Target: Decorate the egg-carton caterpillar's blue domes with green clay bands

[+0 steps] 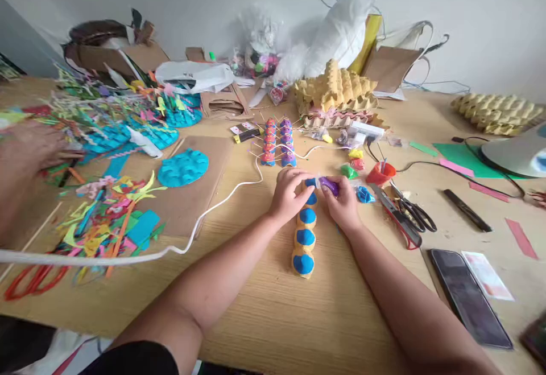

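A strip of egg-carton cups (305, 237) with blue tops lies lengthwise in front of me on the wooden table. At its far end, my left hand (290, 194) has its fingers and thumb closed about the last blue cup. My right hand (344, 203) grips a small purple packet (329, 186), perhaps modelling clay in clear plastic, close beside that cup. The plastic end of the packet points toward my left fingers; whether they pinch it too is unclear. Just beyond stand two finished-looking egg-carton caterpillars, one red (268, 141) and one purple (286, 141), with thin sticks poking out.
Scissors (412, 207), a utility knife (398, 218), a red cup (381, 173) and a blue packet (364, 194) lie to the right, with a phone (469, 298) nearer. A white cable (230, 193) crosses leftward. Another person's blurred hand (38, 147) is over paper scraps (115, 221).
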Demonstrator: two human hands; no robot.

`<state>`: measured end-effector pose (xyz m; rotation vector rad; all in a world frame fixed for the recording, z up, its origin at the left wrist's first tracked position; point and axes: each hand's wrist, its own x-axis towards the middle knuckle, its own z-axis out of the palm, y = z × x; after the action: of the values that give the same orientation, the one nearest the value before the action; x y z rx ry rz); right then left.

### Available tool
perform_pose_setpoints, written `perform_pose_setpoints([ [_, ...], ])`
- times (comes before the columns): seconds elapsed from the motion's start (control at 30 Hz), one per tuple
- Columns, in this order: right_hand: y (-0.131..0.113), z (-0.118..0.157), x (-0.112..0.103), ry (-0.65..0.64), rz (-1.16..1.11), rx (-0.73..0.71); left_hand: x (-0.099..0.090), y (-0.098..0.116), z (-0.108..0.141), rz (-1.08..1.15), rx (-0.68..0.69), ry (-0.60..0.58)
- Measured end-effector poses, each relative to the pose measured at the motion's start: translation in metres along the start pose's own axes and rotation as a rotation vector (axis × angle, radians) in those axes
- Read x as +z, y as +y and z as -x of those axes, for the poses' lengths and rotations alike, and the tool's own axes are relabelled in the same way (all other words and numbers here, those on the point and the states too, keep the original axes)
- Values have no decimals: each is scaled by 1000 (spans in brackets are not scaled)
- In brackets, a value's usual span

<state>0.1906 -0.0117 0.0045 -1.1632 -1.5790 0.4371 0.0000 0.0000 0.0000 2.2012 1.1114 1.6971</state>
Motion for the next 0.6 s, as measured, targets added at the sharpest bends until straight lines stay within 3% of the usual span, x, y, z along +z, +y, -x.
perform_pose_setpoints([
  [0.2,-4,1,0,-5,-19,30,0,1,2,-20,-37,-51],
  [0.3,-2,0,0,8,6,60,1,0,2,-2,-21,-18],
  [0.47,8,-10,-9,78,172,150,3,-4,3,6,-109,63],
  [0.6,8,-32,-19,-93,490,133,4,-4,4,17,-149,38],
])
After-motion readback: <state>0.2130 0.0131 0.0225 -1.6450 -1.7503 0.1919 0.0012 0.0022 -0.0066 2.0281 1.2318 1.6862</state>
